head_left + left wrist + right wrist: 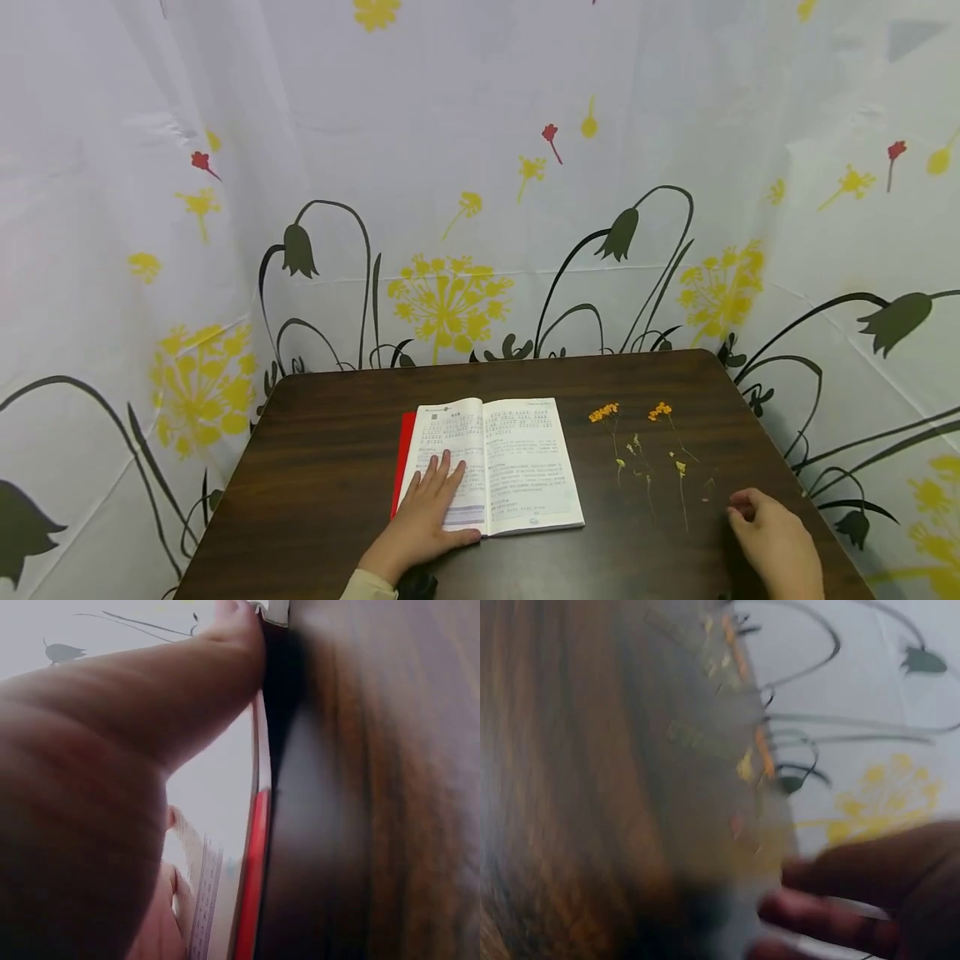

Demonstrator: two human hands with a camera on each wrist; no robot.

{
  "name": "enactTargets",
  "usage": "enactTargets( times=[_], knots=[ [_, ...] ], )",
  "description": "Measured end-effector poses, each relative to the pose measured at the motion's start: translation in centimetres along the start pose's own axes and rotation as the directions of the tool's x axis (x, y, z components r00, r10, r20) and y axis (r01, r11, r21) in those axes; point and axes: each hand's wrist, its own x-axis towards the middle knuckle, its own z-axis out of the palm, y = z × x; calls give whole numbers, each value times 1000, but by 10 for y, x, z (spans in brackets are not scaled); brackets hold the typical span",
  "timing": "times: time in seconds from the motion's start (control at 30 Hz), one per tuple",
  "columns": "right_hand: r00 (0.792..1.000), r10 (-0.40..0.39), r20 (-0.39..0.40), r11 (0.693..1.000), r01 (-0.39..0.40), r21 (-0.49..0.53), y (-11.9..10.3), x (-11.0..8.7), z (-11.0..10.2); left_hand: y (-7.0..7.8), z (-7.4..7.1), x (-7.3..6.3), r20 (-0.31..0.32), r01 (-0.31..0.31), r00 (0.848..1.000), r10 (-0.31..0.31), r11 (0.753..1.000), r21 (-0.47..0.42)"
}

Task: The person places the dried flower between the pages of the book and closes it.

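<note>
An open book (525, 467) with printed white pages and a red cover edge lies on the dark wooden table. My left hand (431, 512) rests on its left page, fingers spread and the thumb near the bottom of the spine. The left wrist view shows the thumb (232, 637) along the lower page edge. To the right of the book lie several small dried flowers on thin stems, among them an orange flower cluster (603, 412) and a yellow flower (681, 468). Right of these, my right hand (776, 533) hangs with loosely curled fingers; nothing shows in it.
The brown table (322, 467) has its far edge against a white curtain (450, 125) printed with yellow, red and green flowers. A second orange flower cluster (660, 410) lies near the far right. Something small and black (417, 583) shows by the left wrist.
</note>
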Motion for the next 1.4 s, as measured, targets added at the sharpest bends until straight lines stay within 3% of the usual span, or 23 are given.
enactTargets(
  times=[0.13, 0.33, 0.63, 0.93, 1.17, 1.4],
  knots=[
    [999, -40, 13, 999, 40, -3, 1, 7, 9, 1, -3, 4, 4, 12, 1000, -12, 1000, -6],
    [1000, -8, 1, 1000, 8, -5, 0, 7, 18, 1, 2, 6, 27, 22, 999, -22, 1000, -1],
    [999, 37, -23, 999, -37, -18, 1, 22, 26, -1, 7, 7, 7, 40, 999, -40, 999, 28],
    [1000, 17, 4, 999, -17, -28, -8, 26, 23, 2, 11, 6, 8, 66, 998, -66, 997, 33],
    [999, -34, -29, 999, 33, -30, -3, 34, 25, 3, 8, 6, -31, 61, 998, -61, 998, 29],
    [1000, 0, -19, 999, 1, 35, 7, 33, 23, 3, 8, 7, -9, 79, 997, -78, 997, 13]
  ],
)
